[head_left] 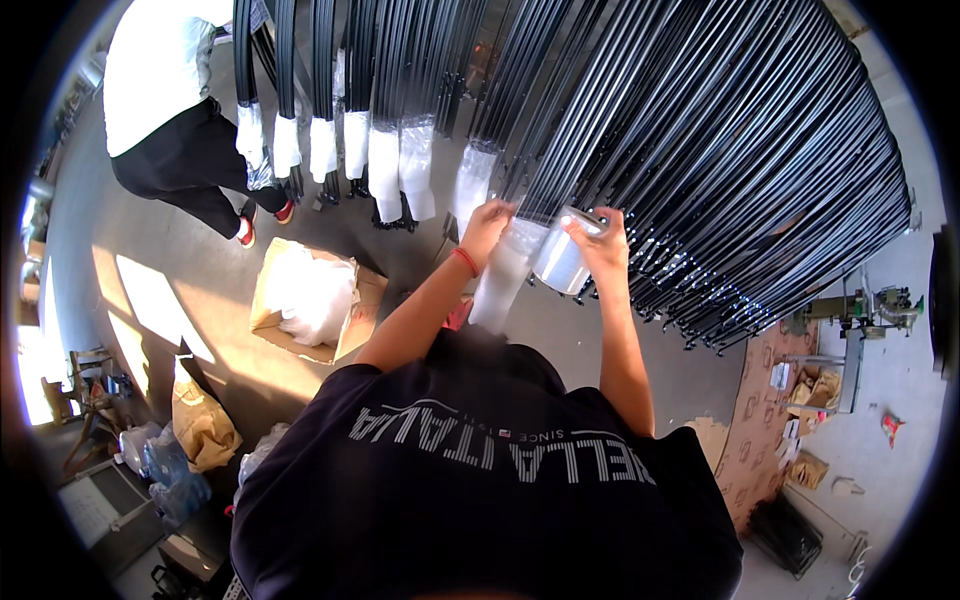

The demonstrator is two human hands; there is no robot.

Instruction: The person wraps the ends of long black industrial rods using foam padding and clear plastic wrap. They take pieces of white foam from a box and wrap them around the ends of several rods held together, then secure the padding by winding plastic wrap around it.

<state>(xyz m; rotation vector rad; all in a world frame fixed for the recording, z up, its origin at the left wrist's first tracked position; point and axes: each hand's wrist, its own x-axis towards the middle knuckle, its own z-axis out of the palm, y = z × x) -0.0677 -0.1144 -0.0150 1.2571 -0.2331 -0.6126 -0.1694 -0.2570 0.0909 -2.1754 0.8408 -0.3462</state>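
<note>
My right hand (606,245) is closed round a wide roll of clear tape (562,262), held tilted beside a bundle of thin black rods. A white plastic sleeve (502,275) covers the lower end of that bundle. My left hand (486,230) is closed at the sleeve's upper edge, its fingers pinching there; a clear strip appears to stretch from the roll toward it. Just left hangs another sleeved bundle (474,180). Long black rods (690,150) hang in a dense row to the right, their lower ends bare.
An open cardboard box (370,300) with white plastic sleeves (312,292) stands on the floor at left. Several sleeved bundles (383,175) hang farther left. Near them stands another person (165,100). A metal machine (868,312) is at right; a brown paper bag (203,415) sits lower left.
</note>
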